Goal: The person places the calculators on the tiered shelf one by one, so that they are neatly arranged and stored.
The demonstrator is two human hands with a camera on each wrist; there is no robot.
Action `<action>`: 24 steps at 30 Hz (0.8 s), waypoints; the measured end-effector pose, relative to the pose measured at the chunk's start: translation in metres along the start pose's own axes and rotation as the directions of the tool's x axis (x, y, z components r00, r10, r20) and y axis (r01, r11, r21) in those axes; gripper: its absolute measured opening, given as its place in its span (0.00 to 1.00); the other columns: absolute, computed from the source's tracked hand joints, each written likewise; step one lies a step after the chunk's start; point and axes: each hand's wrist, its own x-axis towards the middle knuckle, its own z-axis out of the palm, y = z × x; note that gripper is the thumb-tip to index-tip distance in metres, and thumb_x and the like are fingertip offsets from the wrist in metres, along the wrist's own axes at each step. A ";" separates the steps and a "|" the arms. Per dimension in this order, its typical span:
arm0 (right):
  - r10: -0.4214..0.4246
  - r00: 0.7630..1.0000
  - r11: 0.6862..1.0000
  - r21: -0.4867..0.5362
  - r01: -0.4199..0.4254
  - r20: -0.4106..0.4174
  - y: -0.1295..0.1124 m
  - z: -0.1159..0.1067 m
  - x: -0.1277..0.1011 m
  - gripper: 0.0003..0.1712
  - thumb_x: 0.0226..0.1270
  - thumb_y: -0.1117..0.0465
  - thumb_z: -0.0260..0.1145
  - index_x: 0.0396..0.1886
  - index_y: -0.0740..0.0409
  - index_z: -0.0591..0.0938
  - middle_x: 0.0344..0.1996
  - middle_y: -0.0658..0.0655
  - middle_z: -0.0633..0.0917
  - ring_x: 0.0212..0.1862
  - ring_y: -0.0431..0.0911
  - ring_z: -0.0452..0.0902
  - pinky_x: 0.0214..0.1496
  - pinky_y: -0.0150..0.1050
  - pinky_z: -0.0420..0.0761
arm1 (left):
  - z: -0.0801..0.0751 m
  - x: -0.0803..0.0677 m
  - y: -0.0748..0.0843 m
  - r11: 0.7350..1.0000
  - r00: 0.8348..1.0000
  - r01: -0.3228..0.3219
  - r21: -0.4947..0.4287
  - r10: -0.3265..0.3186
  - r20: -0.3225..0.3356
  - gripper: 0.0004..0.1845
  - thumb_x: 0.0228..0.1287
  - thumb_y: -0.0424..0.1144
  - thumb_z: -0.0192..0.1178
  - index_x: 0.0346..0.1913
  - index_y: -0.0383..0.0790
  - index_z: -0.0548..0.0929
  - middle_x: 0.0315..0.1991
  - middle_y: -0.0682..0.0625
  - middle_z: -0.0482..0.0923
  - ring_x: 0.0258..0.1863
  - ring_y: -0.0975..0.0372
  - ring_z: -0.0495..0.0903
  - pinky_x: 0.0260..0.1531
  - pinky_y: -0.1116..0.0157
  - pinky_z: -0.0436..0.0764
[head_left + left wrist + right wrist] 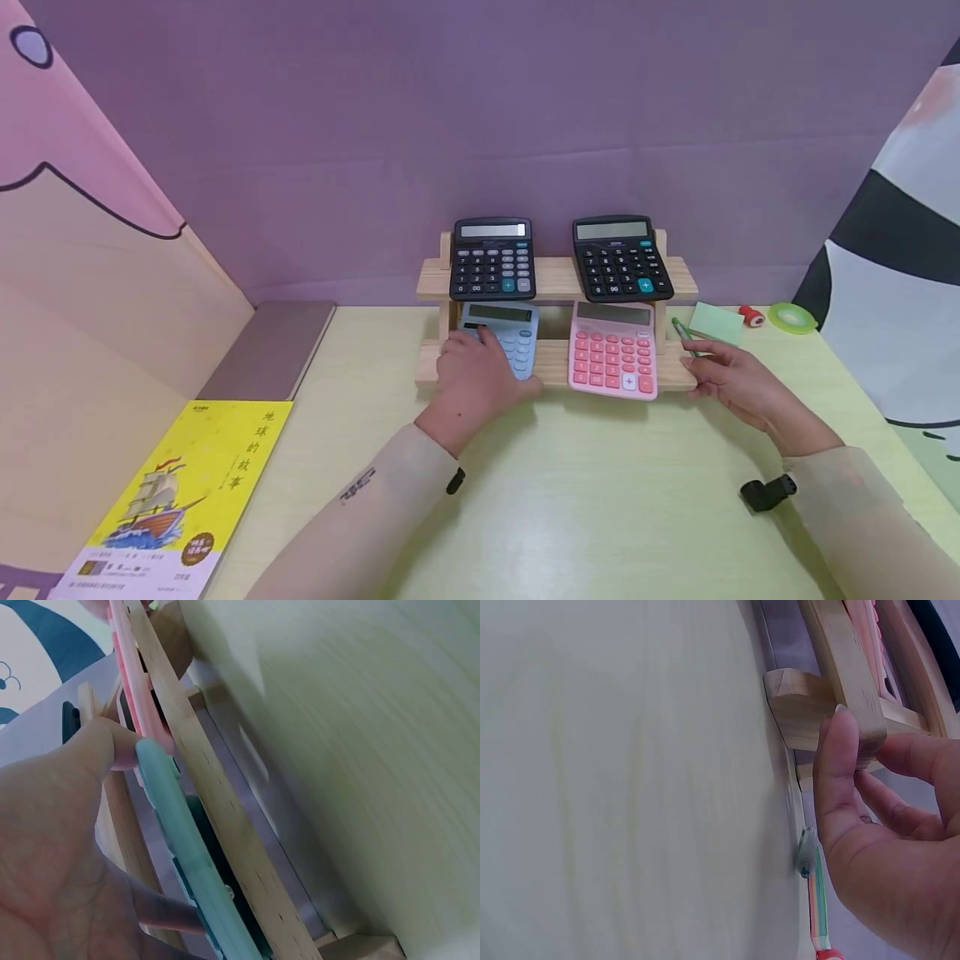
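A two-tier wooden shelf (555, 283) stands on the table against the purple backdrop. My left hand (477, 379) grips a light blue calculator (523, 343) on the lower tier, covering its lower left keys. In the left wrist view, the thumb touches one end of the blue calculator (196, 851) and the fingers reach its far side. My right hand (731, 385) pinches the right end of the shelf's lower front rail (847, 675) between thumb and fingers. Beside the blue one leans a pink calculator (612, 357). Two black calculators (492, 262) lean on the upper tier.
Right of the shelf lie a green pen (679, 327), pale green sticky notes (718, 323), a small red object (751, 316) and a green tape roll (792, 318). A yellow book (225, 450) and a grey-brown book (270, 350) lie on the left.
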 end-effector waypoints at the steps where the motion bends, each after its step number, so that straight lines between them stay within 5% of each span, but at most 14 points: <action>1: 0.001 1.000 1.000 0.002 -0.001 0.001 0.000 0.000 0.000 0.39 0.88 0.54 0.55 0.85 0.69 0.52 0.57 0.48 0.75 0.45 0.36 0.81 0.51 0.32 0.89 | 0.000 0.001 0.002 1.000 1.000 0.008 0.017 -0.008 0.000 0.67 0.61 0.85 0.48 0.83 0.30 0.58 0.76 0.20 0.64 0.66 0.38 0.78 0.46 0.55 0.88; 6: 0.011 1.000 1.000 -0.007 -0.011 0.002 0.001 -0.001 0.001 0.40 0.88 0.54 0.55 0.86 0.68 0.52 0.58 0.49 0.74 0.45 0.37 0.81 0.51 0.31 0.89 | -0.002 0.003 0.013 0.992 0.999 0.041 0.121 -0.040 -0.006 0.67 0.63 0.86 0.41 0.83 0.28 0.59 0.75 0.18 0.65 0.47 0.47 0.87 0.31 0.63 0.79; 14: 0.014 1.000 1.000 0.003 -0.014 0.012 0.000 -0.003 0.002 0.40 0.88 0.54 0.55 0.85 0.67 0.52 0.55 0.46 0.76 0.44 0.37 0.81 0.51 0.30 0.89 | -0.002 0.001 0.017 0.976 0.997 0.077 0.205 -0.081 0.015 0.68 0.62 0.89 0.35 0.84 0.31 0.59 0.77 0.21 0.65 0.21 0.59 0.75 0.20 0.66 0.66; 19: 0.017 1.000 1.000 -0.001 -0.017 0.011 -0.001 -0.001 0.002 0.40 0.88 0.54 0.55 0.85 0.68 0.52 0.57 0.48 0.74 0.45 0.37 0.81 0.51 0.30 0.89 | -0.002 -0.002 0.015 0.975 0.995 0.080 0.207 -0.089 0.036 0.69 0.62 0.90 0.33 0.84 0.32 0.57 0.78 0.22 0.64 0.21 0.61 0.77 0.20 0.67 0.66; 24: 0.024 1.000 1.000 -0.012 -0.024 0.008 -0.001 -0.002 0.001 0.40 0.88 0.53 0.55 0.86 0.68 0.52 0.57 0.49 0.75 0.44 0.37 0.81 0.51 0.30 0.89 | -0.003 -0.007 0.012 0.986 0.997 0.078 0.148 -0.082 0.017 0.70 0.58 0.92 0.35 0.85 0.34 0.58 0.78 0.22 0.64 0.34 0.56 0.86 0.25 0.67 0.74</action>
